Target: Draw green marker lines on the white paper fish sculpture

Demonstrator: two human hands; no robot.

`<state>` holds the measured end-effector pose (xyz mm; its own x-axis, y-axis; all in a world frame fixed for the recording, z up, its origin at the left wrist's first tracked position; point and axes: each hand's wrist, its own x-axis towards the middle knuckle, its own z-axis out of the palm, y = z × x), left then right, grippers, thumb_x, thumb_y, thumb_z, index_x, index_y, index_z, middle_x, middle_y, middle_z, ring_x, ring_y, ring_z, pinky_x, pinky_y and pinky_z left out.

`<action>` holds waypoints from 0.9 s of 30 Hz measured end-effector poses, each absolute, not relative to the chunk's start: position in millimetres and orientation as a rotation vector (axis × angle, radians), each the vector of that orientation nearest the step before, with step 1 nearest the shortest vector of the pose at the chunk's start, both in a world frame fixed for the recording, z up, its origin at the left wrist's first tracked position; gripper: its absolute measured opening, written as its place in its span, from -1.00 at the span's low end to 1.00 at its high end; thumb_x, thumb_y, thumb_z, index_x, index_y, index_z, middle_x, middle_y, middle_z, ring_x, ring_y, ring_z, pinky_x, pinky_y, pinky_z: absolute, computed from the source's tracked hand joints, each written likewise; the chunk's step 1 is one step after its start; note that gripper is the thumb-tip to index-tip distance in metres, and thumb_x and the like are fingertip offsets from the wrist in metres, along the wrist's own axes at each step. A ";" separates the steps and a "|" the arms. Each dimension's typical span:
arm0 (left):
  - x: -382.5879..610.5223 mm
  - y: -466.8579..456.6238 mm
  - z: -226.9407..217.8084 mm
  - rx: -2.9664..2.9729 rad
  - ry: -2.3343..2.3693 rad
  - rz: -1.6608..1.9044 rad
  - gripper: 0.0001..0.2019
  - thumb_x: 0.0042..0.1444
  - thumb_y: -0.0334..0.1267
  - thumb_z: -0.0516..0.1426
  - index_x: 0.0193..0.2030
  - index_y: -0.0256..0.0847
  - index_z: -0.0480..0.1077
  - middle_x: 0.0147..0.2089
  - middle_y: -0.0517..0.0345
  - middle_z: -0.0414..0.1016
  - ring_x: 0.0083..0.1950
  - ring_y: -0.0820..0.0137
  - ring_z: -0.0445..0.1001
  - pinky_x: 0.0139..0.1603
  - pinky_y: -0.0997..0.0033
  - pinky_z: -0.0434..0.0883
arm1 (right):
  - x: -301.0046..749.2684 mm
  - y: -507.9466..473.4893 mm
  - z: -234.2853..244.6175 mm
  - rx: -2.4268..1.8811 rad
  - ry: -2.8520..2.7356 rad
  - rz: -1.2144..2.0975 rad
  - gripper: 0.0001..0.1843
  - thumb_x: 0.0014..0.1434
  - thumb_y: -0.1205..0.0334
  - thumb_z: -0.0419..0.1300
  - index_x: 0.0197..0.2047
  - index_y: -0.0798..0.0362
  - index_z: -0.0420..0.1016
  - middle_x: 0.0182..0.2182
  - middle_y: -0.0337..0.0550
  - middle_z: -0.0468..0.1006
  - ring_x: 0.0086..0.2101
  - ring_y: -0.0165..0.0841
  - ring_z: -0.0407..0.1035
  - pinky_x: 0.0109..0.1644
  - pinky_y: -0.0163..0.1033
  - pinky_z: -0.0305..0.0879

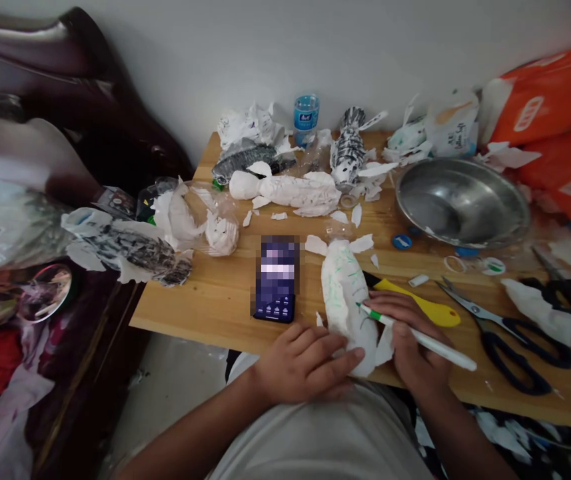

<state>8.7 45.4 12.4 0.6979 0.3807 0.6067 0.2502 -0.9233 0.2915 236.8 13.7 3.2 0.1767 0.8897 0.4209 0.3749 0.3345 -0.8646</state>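
A white paper-covered fish figure with green pen lines lies at the near edge of the wooden table. My left hand rests against its near end, fingers curled and pressed on it. My right hand is closed round a white marker with a green tip, the tip touching the figure's right side. A phone lies just left of the figure.
A yellow plastic tool and black-handled scissors lie to the right, with a second pair beyond. A steel bowl, blue bottle, other paper fish figures, scraps and orange packages fill the back.
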 end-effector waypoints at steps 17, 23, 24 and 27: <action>12.1 48.0 7.2 2.938 0.523 0.699 -0.50 0.38 -0.25 0.16 0.42 -0.09 0.20 -0.38 0.31 0.38 -0.35 0.44 0.34 -0.25 0.29 0.21 | 239.9 8.7 -2.2 -1.477 -1.293 0.330 -0.70 0.39 0.09 0.16 0.07 -0.06 0.62 -0.08 -0.09 0.64 -0.07 -0.14 0.48 0.04 -0.01 0.37; 11.6 48.6 8.7 2.940 0.511 0.663 -0.53 0.37 -0.24 0.18 0.38 -0.11 0.27 -0.36 0.30 0.41 -0.32 0.45 0.38 -0.25 0.28 0.21 | 240.1 13.3 -2.0 -1.369 -1.198 0.366 -0.65 0.44 0.19 0.03 -0.20 -0.03 0.64 -0.31 -0.19 0.62 -0.22 -0.27 0.47 -0.11 -0.15 0.38; 11.9 49.0 9.1 2.938 0.507 0.667 -0.55 0.37 -0.25 0.18 0.36 -0.10 0.29 -0.36 0.30 0.40 -0.32 0.45 0.38 -0.25 0.29 0.21 | 240.4 13.1 -2.1 -1.373 -1.203 0.366 -0.68 0.44 0.18 0.04 -0.17 -0.02 0.64 -0.27 -0.18 0.62 -0.19 -0.26 0.48 -0.07 -0.14 0.38; 13.5 50.4 10.8 2.907 0.509 0.720 -0.59 0.36 -0.26 0.19 0.32 -0.11 0.34 -0.39 0.31 0.38 -0.35 0.46 0.36 -0.26 0.29 0.21 | 240.8 12.6 -0.8 -1.412 -1.309 0.435 -0.73 0.38 0.17 0.14 0.02 -0.03 0.62 -0.07 -0.10 0.62 -0.03 -0.20 0.47 0.05 -0.08 0.38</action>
<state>13.5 50.4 10.8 0.8319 0.3447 0.4349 0.2954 -0.9385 0.1787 240.8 12.6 -0.8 0.3203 0.8631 0.3904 0.4575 0.2200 -0.8616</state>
